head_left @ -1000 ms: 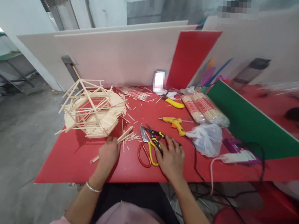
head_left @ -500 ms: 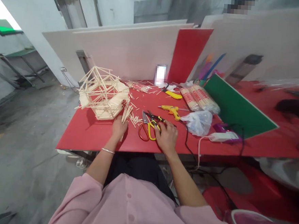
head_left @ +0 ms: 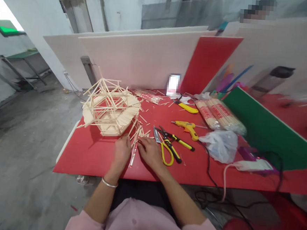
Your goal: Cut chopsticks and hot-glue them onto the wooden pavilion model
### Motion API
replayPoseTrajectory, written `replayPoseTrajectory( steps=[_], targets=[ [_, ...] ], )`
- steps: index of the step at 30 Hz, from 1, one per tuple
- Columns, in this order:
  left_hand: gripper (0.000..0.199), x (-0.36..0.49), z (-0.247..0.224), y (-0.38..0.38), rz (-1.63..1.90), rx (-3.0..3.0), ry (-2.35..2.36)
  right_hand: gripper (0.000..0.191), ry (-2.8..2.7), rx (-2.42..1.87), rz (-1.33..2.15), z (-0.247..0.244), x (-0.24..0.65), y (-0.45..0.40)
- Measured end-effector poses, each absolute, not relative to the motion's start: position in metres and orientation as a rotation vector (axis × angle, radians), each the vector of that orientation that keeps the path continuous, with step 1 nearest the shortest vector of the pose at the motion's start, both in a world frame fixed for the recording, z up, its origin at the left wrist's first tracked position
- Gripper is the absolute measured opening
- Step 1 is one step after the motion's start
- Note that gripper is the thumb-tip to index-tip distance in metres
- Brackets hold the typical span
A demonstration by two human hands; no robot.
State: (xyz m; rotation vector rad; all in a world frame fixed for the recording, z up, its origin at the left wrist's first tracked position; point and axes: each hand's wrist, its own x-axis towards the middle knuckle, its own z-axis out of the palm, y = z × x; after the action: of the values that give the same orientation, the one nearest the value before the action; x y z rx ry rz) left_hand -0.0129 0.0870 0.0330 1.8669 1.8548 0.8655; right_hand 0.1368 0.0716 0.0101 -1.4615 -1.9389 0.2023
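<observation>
My left hand (head_left: 122, 153) rests on the red table just below a frame built of thin wooden sticks (head_left: 112, 108). Its fingers curl together, and whatever they hold is hidden. Close on the right, my right hand (head_left: 152, 153) reaches over a loose pile of wooden sticks (head_left: 136, 136), fingertips at the pile and fingers somewhat apart. Between both hands lies a clear plastic wrapper (head_left: 133, 157) with red print. Yellow-handled scissors (head_left: 168, 154) lie beside my right hand, one handle covered by it. Pliers (head_left: 175, 153) and a second yellow-black cutting tool (head_left: 183, 142) lie next to them.
A yellow glue gun (head_left: 188, 128) trails a black cord over the front edge. Packs of sticks (head_left: 219, 112), a plastic bag (head_left: 221, 144), a power strip (head_left: 255, 166) and a leaning green board (head_left: 273, 134) take up the right. A phone (head_left: 173, 84) stands at the back.
My right hand has left the pliers and scissors and moved left to the stick pile, near my left hand. The view has shifted, so the table sits lower.
</observation>
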Motion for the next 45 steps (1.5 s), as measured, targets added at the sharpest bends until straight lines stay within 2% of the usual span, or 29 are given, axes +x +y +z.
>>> replayPoseTrajectory(
  steps=[6, 10, 14, 18, 25, 28, 33, 40, 45],
  targets=[
    [0.033, -0.017, 0.037, 0.076, 0.787, 1.964, 1.823, 0.028, -1.96, -1.426, 0.331, 0.009, 0.133, 0.067],
    [0.034, -0.021, 0.041, 0.063, 0.938, 1.977, 1.855, 0.026, -1.868, -1.414, 0.408, 0.018, 0.131, 0.063],
    [0.032, -0.026, 0.047, 0.053, 0.99, 1.795, 1.559, 0.033, -1.695, -1.421, 0.527, 0.032, 0.131, 0.057],
    [0.031, -0.026, 0.049, 0.047, 0.977, 1.628, 1.424, 0.039, -1.32, -1.382, 0.891, 0.047, 0.136, 0.058],
    [0.038, -0.012, 0.049, 0.042, 0.943, 1.196, 1.162, 0.029, -1.337, -1.337, 1.003, 0.062, 0.143, 0.056],
    [0.041, -0.008, 0.05, 0.04, 0.95, 0.972, 1.085, 0.031, -1.549, -1.343, 0.887, 0.059, 0.153, 0.043],
    [0.047, 0.009, 0.036, 0.042, 0.75, 0.852, 0.936, 0.031, -1.764, -1.579, 0.38, 0.033, 0.191, 0.017],
    [0.045, 0.048, 0.028, 0.079, 0.943, 0.716, 0.938, 0.038, -1.851, -1.778, 0.113, 0.011, 0.215, 0.005],
    [0.036, 0.037, 0.029, 0.088, 1.014, 0.802, 1.076, 0.037, -1.925, -1.852, -0.015, 0.009, 0.207, 0.008]
  ],
)
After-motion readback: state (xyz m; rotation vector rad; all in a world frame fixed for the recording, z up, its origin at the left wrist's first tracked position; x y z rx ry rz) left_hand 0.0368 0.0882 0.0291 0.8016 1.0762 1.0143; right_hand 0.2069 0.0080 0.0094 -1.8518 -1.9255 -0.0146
